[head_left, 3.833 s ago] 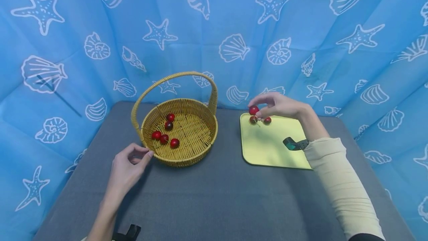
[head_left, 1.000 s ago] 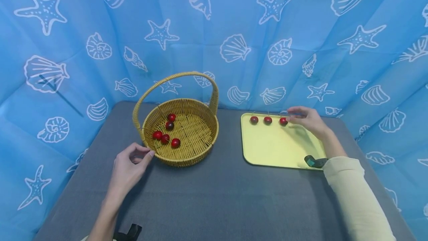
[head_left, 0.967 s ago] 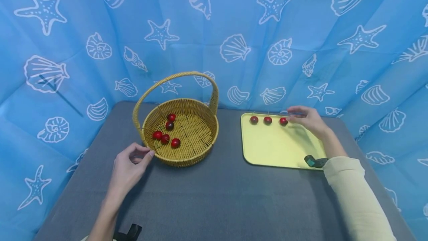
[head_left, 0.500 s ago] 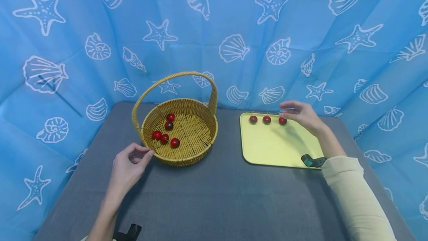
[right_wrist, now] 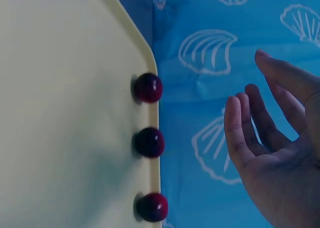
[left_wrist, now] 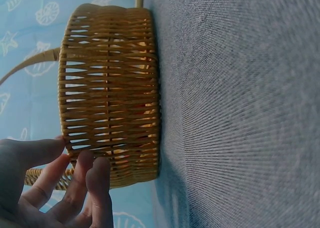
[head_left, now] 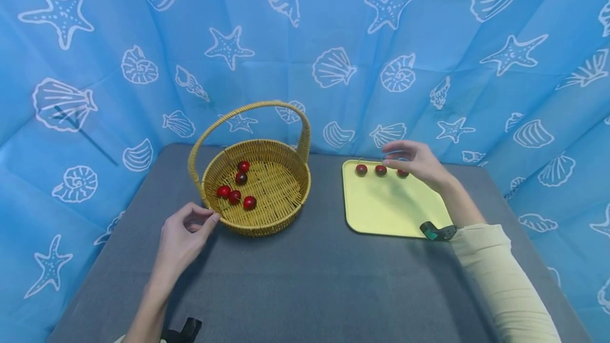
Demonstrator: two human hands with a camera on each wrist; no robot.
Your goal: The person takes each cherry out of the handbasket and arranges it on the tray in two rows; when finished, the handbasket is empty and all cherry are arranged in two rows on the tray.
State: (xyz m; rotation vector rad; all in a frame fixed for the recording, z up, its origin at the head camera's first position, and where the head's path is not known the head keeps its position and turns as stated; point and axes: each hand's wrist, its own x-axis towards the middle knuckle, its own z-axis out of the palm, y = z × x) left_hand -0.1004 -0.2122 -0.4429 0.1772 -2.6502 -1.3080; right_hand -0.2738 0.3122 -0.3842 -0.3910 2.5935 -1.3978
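Observation:
My left hand [head_left: 183, 234] pinches the near-left rim of a yellow-brown wicker basket [head_left: 281, 192] between thumb and fingers, and the left wrist view shows those fingertips at the basket wall [left_wrist: 110, 98]. Several red cherries [head_left: 250, 202] lie on the left side inside the basket. To the right, a pale yellow tray [head_left: 381, 210] carries three cherries in a row along its far edge: a left one [head_left: 361, 170], a middle one [head_left: 380, 170] and a right one [head_left: 402, 173]. My right hand [head_left: 416, 163] hovers over the row, fingers relaxed, holding nothing; in the right wrist view it is apart from the cherries [right_wrist: 149, 142].
A tall arched handle [head_left: 257, 106] rises over the basket. Grey cloth [head_left: 305, 279] covers the table, and a blue curtain [head_left: 305, 41] with shell and starfish prints hangs close behind. Between basket and tray lies a stretch of grey cloth.
My right hand has let go of a cherry, now the right one in the tray's row, then lifted and shifted left. The left hand stays on the basket rim.

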